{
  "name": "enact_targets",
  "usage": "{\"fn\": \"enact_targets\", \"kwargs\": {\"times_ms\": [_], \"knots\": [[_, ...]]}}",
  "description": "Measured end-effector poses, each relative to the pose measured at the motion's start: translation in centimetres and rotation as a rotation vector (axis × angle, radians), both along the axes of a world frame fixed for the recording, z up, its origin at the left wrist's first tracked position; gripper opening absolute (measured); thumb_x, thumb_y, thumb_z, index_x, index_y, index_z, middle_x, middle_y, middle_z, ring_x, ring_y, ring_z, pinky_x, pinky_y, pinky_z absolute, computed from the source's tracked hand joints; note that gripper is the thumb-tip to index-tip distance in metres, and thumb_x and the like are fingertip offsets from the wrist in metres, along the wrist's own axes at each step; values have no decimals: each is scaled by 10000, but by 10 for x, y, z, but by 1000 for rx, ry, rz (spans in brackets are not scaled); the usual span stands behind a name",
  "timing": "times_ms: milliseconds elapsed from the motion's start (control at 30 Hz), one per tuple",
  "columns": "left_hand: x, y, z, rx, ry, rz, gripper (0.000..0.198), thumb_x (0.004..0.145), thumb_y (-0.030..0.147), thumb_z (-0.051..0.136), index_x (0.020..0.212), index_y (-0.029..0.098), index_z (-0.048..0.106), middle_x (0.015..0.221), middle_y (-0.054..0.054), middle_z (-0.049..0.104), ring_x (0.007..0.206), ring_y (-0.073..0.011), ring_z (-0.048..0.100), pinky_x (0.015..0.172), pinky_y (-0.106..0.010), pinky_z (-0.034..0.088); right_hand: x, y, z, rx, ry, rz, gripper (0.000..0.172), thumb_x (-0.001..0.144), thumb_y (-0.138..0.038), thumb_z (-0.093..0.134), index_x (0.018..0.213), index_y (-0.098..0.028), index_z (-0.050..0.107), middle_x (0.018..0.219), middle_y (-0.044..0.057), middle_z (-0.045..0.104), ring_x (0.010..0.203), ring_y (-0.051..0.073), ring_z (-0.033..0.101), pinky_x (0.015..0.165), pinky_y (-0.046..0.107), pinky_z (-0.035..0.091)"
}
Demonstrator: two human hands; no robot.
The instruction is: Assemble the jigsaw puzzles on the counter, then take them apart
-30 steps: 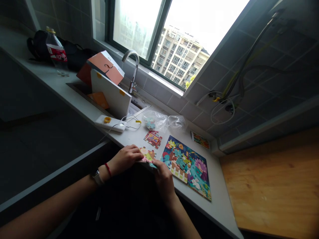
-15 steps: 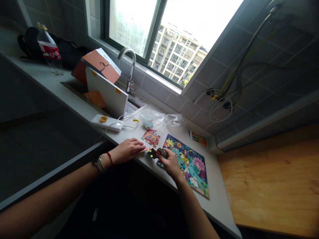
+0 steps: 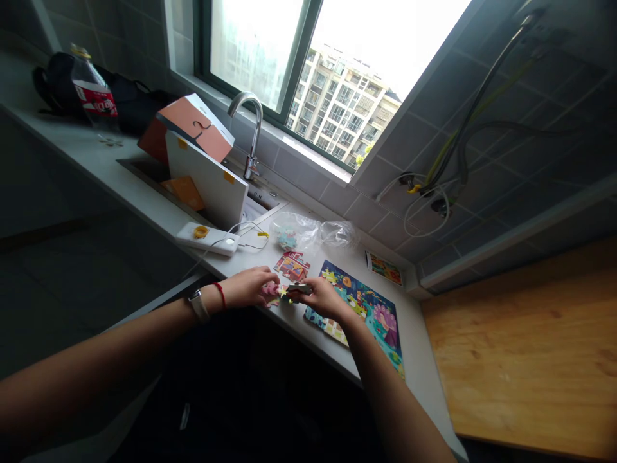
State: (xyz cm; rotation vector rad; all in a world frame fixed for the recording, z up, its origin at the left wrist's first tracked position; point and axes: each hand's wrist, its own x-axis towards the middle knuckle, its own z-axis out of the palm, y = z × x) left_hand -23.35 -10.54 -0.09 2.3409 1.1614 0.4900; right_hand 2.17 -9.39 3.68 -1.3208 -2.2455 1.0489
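My left hand (image 3: pixel 247 287) is closed at the front of the counter, its fingers on a pink jigsaw piece (image 3: pixel 270 289). Just to its right, my right hand (image 3: pixel 322 297) pinches dark jigsaw pieces (image 3: pixel 299 289), seen nearly edge-on; how many is unclear. A small yellow star shape (image 3: pixel 283 291) shows between the hands. Behind them lies a joined red jigsaw section (image 3: pixel 293 265). The large, colourful jigsaw puzzle (image 3: pixel 385 321) rests to the right, partly covered by my right hand and forearm.
Clear plastic bags (image 3: pixel 308 230) holding light-blue pieces lie at the back. A small picture card (image 3: pixel 384 267) is by the wall. Leftward are a white power strip (image 3: pixel 208 238) with a cable, a sink with boxes (image 3: pixel 207 173) in it, a tap (image 3: pixel 254 138) and a bottle (image 3: pixel 96 96).
My right hand has moved slightly left and up, turning its pieces edge-on. The left hand's fingers have curled from lying flatter to gripping the pink piece.
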Motion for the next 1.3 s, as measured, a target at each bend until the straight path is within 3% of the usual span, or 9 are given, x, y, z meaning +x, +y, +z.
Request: {"fn": "enact_targets", "kwargs": {"times_ms": [133,267,467,600,700,833,900,1033,1300], "knots": [[4,6,1,-138,51,47,655,647,179,840,1267,210,629,1072,-51,698,973,-229,696,837,-271,539,5,-12,13,83,4,-30,199,840,-390,746,879,-197,776,836,48,789,784,215,714,715,292,528],[6,12,3,-125,136,77,771,531,218,906,1251,200,632,1127,-83,695,1012,-271,681,825,-292,534,9,-20,20,153,51,-143,213,893,-420,678,886,-210,710,837,42,768,742,195,682,661,275,517],[1,18,11,-179,162,53,347,588,296,886,865,193,705,899,-18,712,827,-204,651,678,-237,471,16,-23,10,220,145,-352,250,919,-445,629,974,-204,666,839,60,758,730,211,687,696,315,526],[1,11,13,-204,18,-30,174,740,285,797,863,183,729,946,-32,705,842,-192,660,732,-244,489,14,-25,-3,244,90,-323,238,920,-436,605,952,-215,689,869,59,756,805,227,700,744,325,533],[12,7,11,-152,-51,-128,100,845,261,715,884,179,758,1053,-70,703,937,-208,678,867,-281,509,10,-21,-12,161,128,-306,234,894,-426,631,988,-215,659,901,59,755,798,220,700,724,326,550],[35,11,9,-36,-26,-144,131,755,258,826,861,197,779,1163,-90,716,1157,-283,636,1021,-351,473,13,-13,-16,11,346,-470,397,817,-496,704,1052,-222,537,889,42,733,694,193,688,601,307,568],[45,14,10,-41,-2,-133,171,700,261,862,835,199,778,1087,-77,740,1099,-275,653,971,-335,495,17,-13,-15,-78,421,-510,492,767,-521,749,1074,-225,504,904,38,732,702,191,702,571,287,563],[55,16,14,-173,31,-110,139,662,229,842,753,183,747,776,-21,727,793,-193,666,704,-245,494,24,-24,-11,-264,518,-511,568,739,-545,790,1106,-217,507,1013,89,761,852,231,753,576,261,559],[55,12,15,-318,-51,-10,238,593,183,818,751,191,640,741,11,679,697,-165,629,584,-233,424,19,-69,-14,-334,621,-528,570,727,-586,841,1049,-218,549,1003,85,786,846,233,768,606,271,581]]}}
